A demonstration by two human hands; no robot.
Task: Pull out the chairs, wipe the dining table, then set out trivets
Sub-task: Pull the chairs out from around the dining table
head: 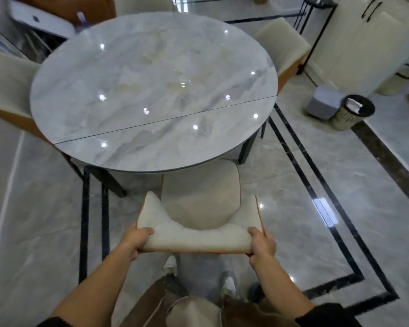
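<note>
Glossy grey marble-look floor tiles (340,185) are catching bright glints, with black inlay bands (83,220) running across them. A cream cabinet (354,43) with dark handles is standing at the far right, a round bin (352,113) and a grey box (321,101) sitting near its foot. What may be a white appliance (40,20) is showing, blurred, at the far left.

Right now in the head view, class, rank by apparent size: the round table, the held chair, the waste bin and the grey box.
1. round table
2. chair, though nearness to the camera enlarges it
3. waste bin and grey box: about alike, so unranked
</note>
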